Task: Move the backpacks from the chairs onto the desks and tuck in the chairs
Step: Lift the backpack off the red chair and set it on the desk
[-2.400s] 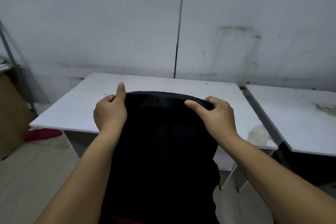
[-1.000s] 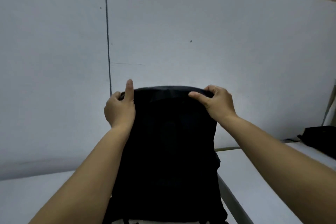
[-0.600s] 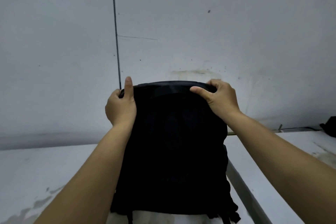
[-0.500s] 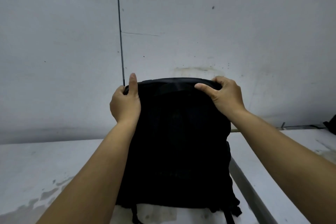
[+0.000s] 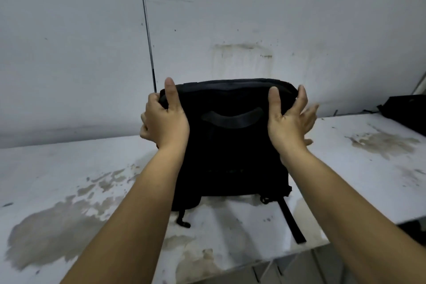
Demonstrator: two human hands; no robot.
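A black backpack stands upright on the stained white desk, close to the wall, its straps trailing toward the front edge. My left hand grips its top left corner, thumb up against the back panel. At the top right corner my right hand has its fingers spread and straight, thumb on the panel, the fingers blurred beside the bag. No chair is in view.
A second white desk adjoins on the right, with another black bag at its far right end. A grey partition wall rises right behind both desks. A gap shows below the desks' front edges.
The backpack has come down to stand on the desk. My right hand has opened its hold on the top edge and spread its fingers. The left hand keeps its hold.
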